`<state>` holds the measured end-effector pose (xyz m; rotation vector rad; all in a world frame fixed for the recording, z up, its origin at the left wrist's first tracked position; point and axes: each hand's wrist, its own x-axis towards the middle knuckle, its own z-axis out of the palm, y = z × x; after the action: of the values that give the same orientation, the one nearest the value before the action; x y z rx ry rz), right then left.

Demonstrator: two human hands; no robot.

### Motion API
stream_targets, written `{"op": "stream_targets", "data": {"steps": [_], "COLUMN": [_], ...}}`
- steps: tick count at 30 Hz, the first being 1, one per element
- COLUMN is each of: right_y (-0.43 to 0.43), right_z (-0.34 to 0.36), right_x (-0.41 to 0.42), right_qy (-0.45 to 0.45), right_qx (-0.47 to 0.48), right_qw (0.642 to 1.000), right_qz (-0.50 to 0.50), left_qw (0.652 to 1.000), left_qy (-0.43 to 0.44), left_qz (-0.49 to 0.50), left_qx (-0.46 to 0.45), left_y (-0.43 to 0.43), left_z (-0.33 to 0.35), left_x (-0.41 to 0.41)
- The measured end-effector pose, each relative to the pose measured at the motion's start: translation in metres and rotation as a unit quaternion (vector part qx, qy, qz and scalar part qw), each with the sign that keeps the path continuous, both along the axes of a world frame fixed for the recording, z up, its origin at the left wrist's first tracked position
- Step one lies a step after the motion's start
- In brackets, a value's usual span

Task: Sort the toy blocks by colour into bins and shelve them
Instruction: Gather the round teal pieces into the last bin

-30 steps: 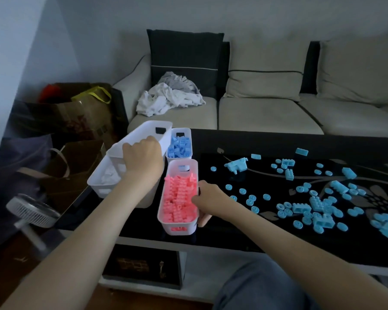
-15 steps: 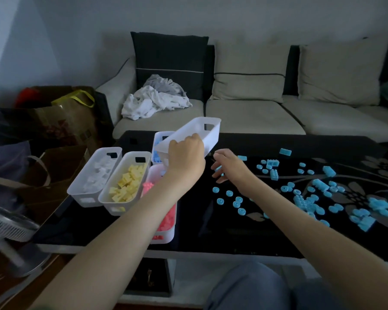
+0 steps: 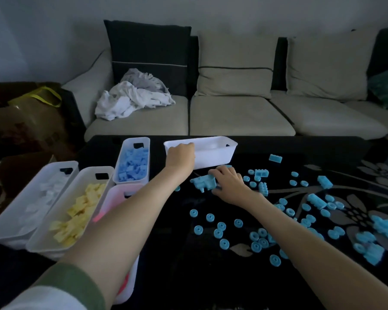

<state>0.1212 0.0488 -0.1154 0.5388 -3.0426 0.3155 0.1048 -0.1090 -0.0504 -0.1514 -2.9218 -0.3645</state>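
Observation:
My left hand (image 3: pixel 181 155) grips the near left rim of an empty white bin (image 3: pixel 213 153) that lies crosswise at the far middle of the black table (image 3: pixel 188 265). Just in front of it, my right hand (image 3: pixel 227 183) curls over a cluster of joined light-blue blocks (image 3: pixel 203 183). Several loose light-blue blocks and round pieces (image 3: pixel 262 240) are scattered over the table's right half. On the left stand bins of white blocks (image 3: pixel 35 202), yellow blocks (image 3: pixel 76 211), darker blue blocks (image 3: pixel 132 164) and pink blocks (image 3: pixel 119 195), the pink one mostly hidden by my left arm.
A beige sofa (image 3: pixel 233 117) with cushions and a heap of white cloth (image 3: pixel 132 99) runs behind the table. Paper bags (image 3: pixel 27 121) stand on the floor at the left. The table top carries a grey flower pattern (image 3: pixel 356 211) on its right side.
My left hand carried the empty white bin from the left group over to the far middle of the table. My right hand left the pink bin and reached onto the joined light-blue blocks.

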Motion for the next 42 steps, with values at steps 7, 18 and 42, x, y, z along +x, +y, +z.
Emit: {"op": "stream_targets", "data": {"steps": [7,18,42], "right_y": [0.034,0.015,0.076], "right_z": [0.006,0.050,-0.023], "right_x": [-0.005,-0.034,-0.058], "right_qy": [-0.090,0.046,-0.017], "right_qx": [-0.157,-0.358,0.021], "right_qw": [0.979,0.931,0.995], "right_qz": [0.095,-0.061,-0.097], "left_qw": [0.997,1.000,0.988], "left_qy": [-0.050,-0.004,-0.137], "left_qz": [-0.035,-0.017,-0.045], "left_qx": [0.039,0.006,0.063], "left_y": [-0.015,-0.035,-0.042], "left_z": [-0.037,-0.028,-0.037], "left_x": [-0.032,-0.020,-0.026]}}
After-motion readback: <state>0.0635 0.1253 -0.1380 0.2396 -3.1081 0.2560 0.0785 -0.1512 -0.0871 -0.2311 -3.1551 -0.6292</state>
